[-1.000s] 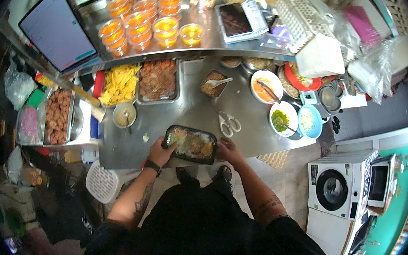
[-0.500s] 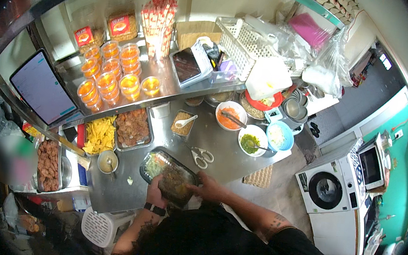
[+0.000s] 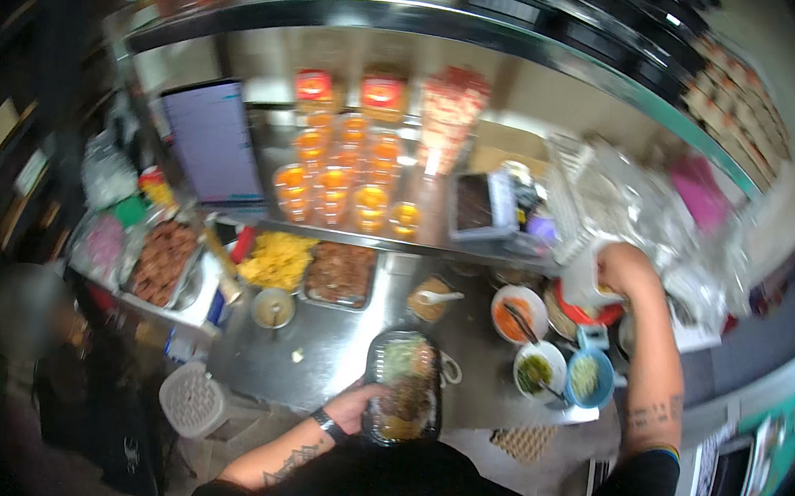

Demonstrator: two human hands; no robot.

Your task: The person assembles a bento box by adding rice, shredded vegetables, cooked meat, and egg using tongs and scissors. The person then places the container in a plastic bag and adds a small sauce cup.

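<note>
My left hand (image 3: pixel 354 406) grips the left edge of a black takeaway food container (image 3: pixel 407 385) near the table's front edge. Shredded greens, something orange and brown meat show in it through what looks like a clear lid. Stretched far to the right, my right hand (image 3: pixel 626 270) dips into a white plastic tub (image 3: pixel 586 276). The tub's wall hides its fingers, and its contents cannot be made out. Beside the takeaway container the pale handle of a pair of scissors (image 3: pixel 450 370) sticks out, the rest covered.
Bowls of shredded carrot (image 3: pixel 519 314), green sauce (image 3: pixel 539 371) and pale shreds (image 3: pixel 592 380) stand below my right forearm. Trays of yellow chips (image 3: pixel 282 261) and browned meat (image 3: pixel 340 274) lie at the back left. A steel shelf (image 3: pixel 398 244) with lidded orange cups overhangs the table.
My right hand has left the takeaway container and reached right into the white tub. My left hand keeps hold of the container. The view has turned, blurring the shelf items.
</note>
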